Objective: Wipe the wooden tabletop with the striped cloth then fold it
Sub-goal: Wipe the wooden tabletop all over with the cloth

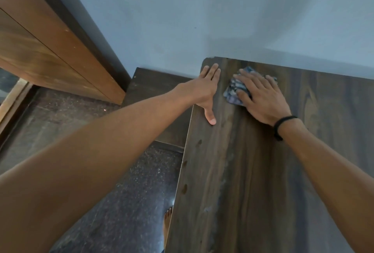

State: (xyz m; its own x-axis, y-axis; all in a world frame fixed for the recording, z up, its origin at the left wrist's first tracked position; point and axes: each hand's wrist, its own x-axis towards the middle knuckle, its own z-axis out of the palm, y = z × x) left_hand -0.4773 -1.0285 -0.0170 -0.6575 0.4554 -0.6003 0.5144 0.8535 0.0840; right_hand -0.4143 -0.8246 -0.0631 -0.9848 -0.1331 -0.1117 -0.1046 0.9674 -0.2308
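Seen from the head camera, the wooden tabletop (242, 171) runs from the near edge to a pale blue wall (202, 10), which its far edge meets. The striped cloth (239, 86), blue, dark and white, lies bunched into a small pad on the tabletop near the far left corner. The right hand (261, 99) lies flat on top of it, fingers spread and nearly straight, pressing the cloth down rather than curling round it; most of the cloth is covered, and only its left and far parts show past the fingers. A black wristband (283, 125) circles that wrist. The left hand (206, 88) rests open on the left edge of the table just beside the cloth, not touching it as far as can be seen, with the fingers straight and pointing at the far corner and the thumb stretched toward the near side. A faint pale streak runs along the wood between the cloth and the near edge. Left of the table are a dark speckled floor (125, 192), a brown wooden panel (40, 40), and a bare foot (167, 222) close to the table's left edge.
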